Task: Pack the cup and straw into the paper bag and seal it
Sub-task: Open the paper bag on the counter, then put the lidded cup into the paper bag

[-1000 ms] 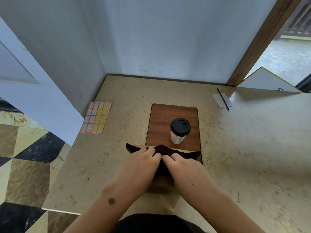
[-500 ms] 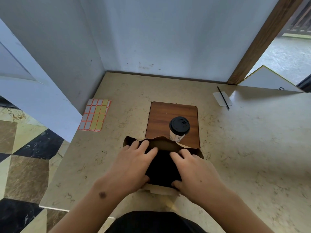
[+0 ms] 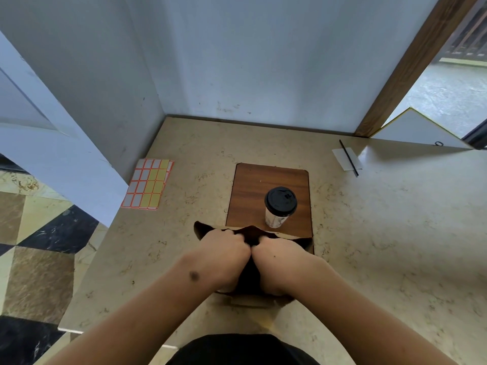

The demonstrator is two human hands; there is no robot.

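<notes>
A brown paper bag (image 3: pixel 201 229) lies on the stone counter in front of me, its mouth facing away. My left hand (image 3: pixel 224 252) and my right hand (image 3: pixel 279 255) sit side by side on it, fingers curled over the mouth's near edge, gripping the paper. Just beyond the bag a white paper cup with a black lid (image 3: pixel 279 206) stands upright on a wooden board (image 3: pixel 253 185). A thin black straw (image 3: pixel 348 157) lies on a white slip of paper at the far right, out of reach of both hands.
A sheet of orange-edged stickers (image 3: pixel 149 183) lies at the left near a white wall. The counter's left edge (image 3: pixel 87 280) drops to a tiled floor. A wooden door frame (image 3: pixel 411 67) rises at the back right.
Both hands were spread flat with the bag's mouth held wide; now they have drawn together and the fingers have curled onto the mouth's edge, narrowing the opening.
</notes>
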